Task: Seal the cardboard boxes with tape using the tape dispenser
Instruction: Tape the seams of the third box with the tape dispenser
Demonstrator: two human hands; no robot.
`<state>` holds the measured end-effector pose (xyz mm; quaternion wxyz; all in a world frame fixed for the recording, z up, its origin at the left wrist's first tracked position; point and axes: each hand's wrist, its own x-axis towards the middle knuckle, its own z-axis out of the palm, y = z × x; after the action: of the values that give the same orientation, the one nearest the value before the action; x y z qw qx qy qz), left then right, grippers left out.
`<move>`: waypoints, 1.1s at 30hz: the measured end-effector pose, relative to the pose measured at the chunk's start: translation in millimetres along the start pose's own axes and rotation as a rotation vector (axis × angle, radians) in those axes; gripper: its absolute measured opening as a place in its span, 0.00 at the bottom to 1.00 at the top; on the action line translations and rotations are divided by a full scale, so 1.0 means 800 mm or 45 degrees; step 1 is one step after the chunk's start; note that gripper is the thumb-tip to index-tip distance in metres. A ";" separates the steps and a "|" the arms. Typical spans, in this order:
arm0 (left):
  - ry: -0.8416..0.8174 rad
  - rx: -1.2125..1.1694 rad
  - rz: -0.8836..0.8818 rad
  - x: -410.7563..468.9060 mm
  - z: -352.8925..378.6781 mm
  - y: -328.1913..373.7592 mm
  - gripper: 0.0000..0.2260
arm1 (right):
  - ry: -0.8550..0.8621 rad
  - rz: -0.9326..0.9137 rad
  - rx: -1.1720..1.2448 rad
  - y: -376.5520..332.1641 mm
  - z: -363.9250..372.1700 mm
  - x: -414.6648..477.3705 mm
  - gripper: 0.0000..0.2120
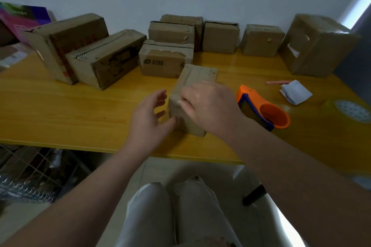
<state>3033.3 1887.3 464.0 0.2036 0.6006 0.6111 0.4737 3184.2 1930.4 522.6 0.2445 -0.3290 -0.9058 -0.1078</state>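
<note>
While the tape dispenser [263, 108] lies untouched, progress: sealing of this box looks not yet begun
Small box [195, 78]: front centre of the table [80, 106]; dispenser just to its right
Right hand [208, 104]: on its top, fingers bent over the edge, holding it
Left hand [150, 114]: spread wide, holding nothing; thumb touching the box's near corner
Back boxes [166, 60]: along the wall; taped or not, unclear

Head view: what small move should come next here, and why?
Probably the right hand should reach for the tape dispenser, which lies untouched on the table right of the small box. The left hand, open at the box's left side, could steady it.
</note>
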 end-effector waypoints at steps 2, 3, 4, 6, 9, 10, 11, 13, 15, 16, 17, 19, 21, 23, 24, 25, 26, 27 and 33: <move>-0.053 -0.056 0.021 -0.015 0.007 -0.005 0.33 | -0.019 0.042 -0.004 -0.001 0.001 0.007 0.08; -0.082 -0.028 0.078 -0.021 0.010 -0.006 0.34 | -0.021 0.068 -0.001 0.000 0.000 0.010 0.08; -0.106 0.042 0.144 -0.025 0.013 -0.007 0.36 | -0.011 0.101 0.010 0.001 0.000 0.012 0.08; -0.141 0.230 0.256 -0.028 0.017 -0.005 0.41 | 0.001 0.184 0.030 0.004 -0.003 0.018 0.07; -0.104 0.477 0.362 -0.023 0.020 0.002 0.41 | 0.023 0.277 0.119 0.010 -0.011 0.026 0.07; -0.073 0.565 0.405 -0.020 0.020 0.004 0.40 | 0.026 0.289 0.163 0.012 -0.014 0.029 0.08; -0.048 0.641 0.440 -0.016 0.020 0.005 0.40 | 0.028 0.295 0.196 0.014 -0.017 0.031 0.08; -0.023 0.743 0.477 -0.009 0.019 0.007 0.39 | 0.034 0.304 0.217 0.017 -0.021 0.034 0.07; -0.021 0.804 0.507 -0.003 0.017 0.007 0.38 | 0.044 0.309 0.231 0.020 -0.021 0.034 0.07; -0.027 0.831 0.525 -0.002 0.016 0.007 0.39 | 0.047 0.302 0.242 0.022 -0.021 0.033 0.07; -0.043 0.863 0.542 -0.001 0.015 0.006 0.39 | 0.044 0.293 0.251 0.023 -0.020 0.032 0.07; -0.091 0.937 0.579 -0.001 0.012 0.002 0.39 | 0.021 0.268 0.257 0.026 -0.018 0.028 0.07; -0.160 1.011 0.626 -0.001 0.007 -0.004 0.38 | 0.005 0.232 0.255 0.029 -0.015 0.022 0.07; -0.235 1.101 0.682 0.001 -0.001 -0.010 0.37 | -0.015 0.201 0.248 0.031 -0.013 0.016 0.07; -0.272 1.145 0.715 0.004 -0.005 -0.013 0.36 | -0.034 0.195 0.253 0.032 -0.011 0.012 0.07; -0.313 1.188 0.750 0.007 -0.009 -0.016 0.35 | -0.054 0.193 0.265 0.034 -0.010 0.009 0.07; -0.359 1.238 0.783 0.009 -0.012 -0.018 0.35 | -0.073 0.193 0.276 0.035 -0.008 0.006 0.07; -0.400 1.292 0.811 0.011 -0.015 -0.020 0.34 | -0.087 0.192 0.283 0.036 -0.007 0.003 0.08; -0.533 1.259 0.968 0.022 -0.031 -0.017 0.27 | -0.049 0.167 0.340 0.038 -0.004 -0.008 0.07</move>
<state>3001.7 1897.4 469.9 -0.1634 0.8769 0.4495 0.0491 3208.9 1948.8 522.8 0.2753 -0.3540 -0.8931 0.0362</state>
